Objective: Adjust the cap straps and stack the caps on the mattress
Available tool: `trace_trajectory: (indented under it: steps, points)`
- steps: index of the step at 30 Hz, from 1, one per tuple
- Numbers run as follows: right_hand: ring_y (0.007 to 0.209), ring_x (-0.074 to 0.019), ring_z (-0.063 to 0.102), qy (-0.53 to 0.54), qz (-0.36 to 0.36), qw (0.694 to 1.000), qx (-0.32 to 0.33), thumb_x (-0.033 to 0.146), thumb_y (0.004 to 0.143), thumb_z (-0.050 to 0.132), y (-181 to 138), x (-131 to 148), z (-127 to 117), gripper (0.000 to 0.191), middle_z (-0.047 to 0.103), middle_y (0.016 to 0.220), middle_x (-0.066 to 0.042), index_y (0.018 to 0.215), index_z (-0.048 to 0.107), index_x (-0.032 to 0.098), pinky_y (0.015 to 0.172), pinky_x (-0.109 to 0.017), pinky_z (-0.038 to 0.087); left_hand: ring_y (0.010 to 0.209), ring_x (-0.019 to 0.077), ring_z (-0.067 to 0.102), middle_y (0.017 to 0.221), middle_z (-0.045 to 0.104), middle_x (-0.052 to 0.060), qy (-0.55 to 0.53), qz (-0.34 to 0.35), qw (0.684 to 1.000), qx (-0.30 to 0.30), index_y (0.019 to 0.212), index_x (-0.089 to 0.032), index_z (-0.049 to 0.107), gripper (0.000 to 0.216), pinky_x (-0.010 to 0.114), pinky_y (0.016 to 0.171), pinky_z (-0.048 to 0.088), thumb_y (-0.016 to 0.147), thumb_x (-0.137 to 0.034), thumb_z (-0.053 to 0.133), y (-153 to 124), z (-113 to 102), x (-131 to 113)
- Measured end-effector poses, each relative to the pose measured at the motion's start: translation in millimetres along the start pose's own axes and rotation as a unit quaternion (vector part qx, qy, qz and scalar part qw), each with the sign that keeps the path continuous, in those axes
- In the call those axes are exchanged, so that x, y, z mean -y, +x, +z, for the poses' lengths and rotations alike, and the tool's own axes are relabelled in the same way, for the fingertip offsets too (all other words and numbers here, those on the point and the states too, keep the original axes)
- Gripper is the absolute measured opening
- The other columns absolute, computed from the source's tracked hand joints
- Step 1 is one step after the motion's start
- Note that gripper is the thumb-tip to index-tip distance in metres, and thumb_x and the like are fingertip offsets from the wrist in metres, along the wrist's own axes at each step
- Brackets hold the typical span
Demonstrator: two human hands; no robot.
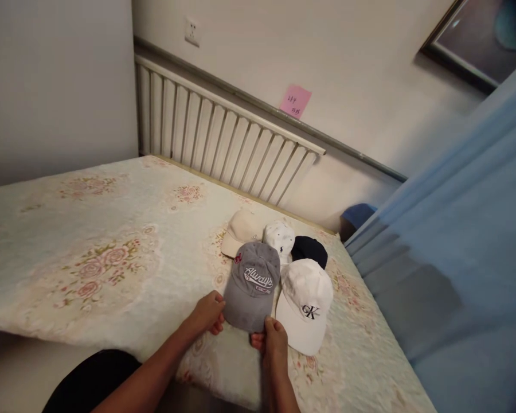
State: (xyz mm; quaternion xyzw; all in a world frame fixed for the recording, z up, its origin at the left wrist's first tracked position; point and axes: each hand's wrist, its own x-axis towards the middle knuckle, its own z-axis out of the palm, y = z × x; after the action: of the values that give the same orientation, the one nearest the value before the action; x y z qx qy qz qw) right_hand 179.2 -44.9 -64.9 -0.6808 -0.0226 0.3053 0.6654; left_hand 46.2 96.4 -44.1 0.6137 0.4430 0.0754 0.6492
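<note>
A grey baseball cap (253, 284) with white lettering lies on the flowered mattress (112, 246). My left hand (207, 313) grips the left side of its brim, fingers curled under. My right hand (274, 339) pinches the brim's front right edge. Beside it on the right lies a white cap (305, 304) with a dark logo. Behind them sit a cream cap (239, 229), a white patterned cap (279, 236) and a dark navy cap (309, 249).
A white radiator (223, 135) runs along the wall behind the bed, with a pink note (295, 101) above it. A blue curtain (456, 258) hangs at the right. The mattress edge is close to me at the bottom.
</note>
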Motion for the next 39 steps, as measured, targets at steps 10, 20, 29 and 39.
trace_trajectory:
  steps: [10, 20, 29, 39]
  points:
    - [0.036, -0.0179, 0.058, 0.011, -0.022, 0.999, 0.021, 0.051, 0.060, 0.061, -3, -3, 0, 0.036, 0.051, 0.041, 0.007, 0.075, 0.047, 0.021, 0.037, -0.028, 0.048, 0.074, 0.0159, 0.059, 0.079, 0.057, 0.003, 0.154, 0.288, 0.927, -0.186, 0.092, -0.020, 0.050, 0.021, 0.028, 0.074, 0.046, 0.091, -0.029, 0.031, -39, 16, 47]
    - [0.041, -0.0203, 0.061, 0.011, -0.048, 0.998, 0.040, 0.037, 0.060, 0.058, -40, -6, -25, 0.039, 0.056, 0.045, 0.006, 0.092, 0.048, 0.018, 0.039, -0.029, 0.049, 0.079, 0.0180, 0.056, 0.081, 0.058, 0.004, 0.206, 0.334, 0.883, -0.257, 0.083, -0.020, 0.052, 0.019, 0.030, 0.078, 0.043, 0.083, -0.021, 0.033, -54, 14, 65]
    - [0.041, -0.0203, 0.061, -0.009, -0.067, 0.996, 0.053, 0.037, 0.058, 0.058, -55, -11, -45, 0.043, 0.058, 0.048, 0.006, 0.094, 0.049, 0.016, 0.039, -0.029, 0.048, 0.079, 0.0184, 0.056, 0.079, 0.057, 0.004, 0.217, 0.322, 0.875, -0.289, 0.080, -0.020, 0.051, 0.019, 0.030, 0.078, 0.044, 0.083, -0.021, 0.033, -62, 18, 67]
    - [0.044, -0.0185, 0.061, -0.015, -0.090, 0.994, 0.058, 0.033, 0.058, 0.054, -63, -13, -50, 0.038, 0.059, 0.050, 0.005, 0.091, 0.052, 0.015, 0.044, -0.030, 0.052, 0.081, 0.0184, 0.056, 0.081, 0.059, 0.004, 0.201, 0.289, 0.888, -0.296, 0.078, -0.021, 0.053, 0.018, 0.030, 0.081, 0.044, 0.079, -0.017, 0.036, -61, 19, 68]
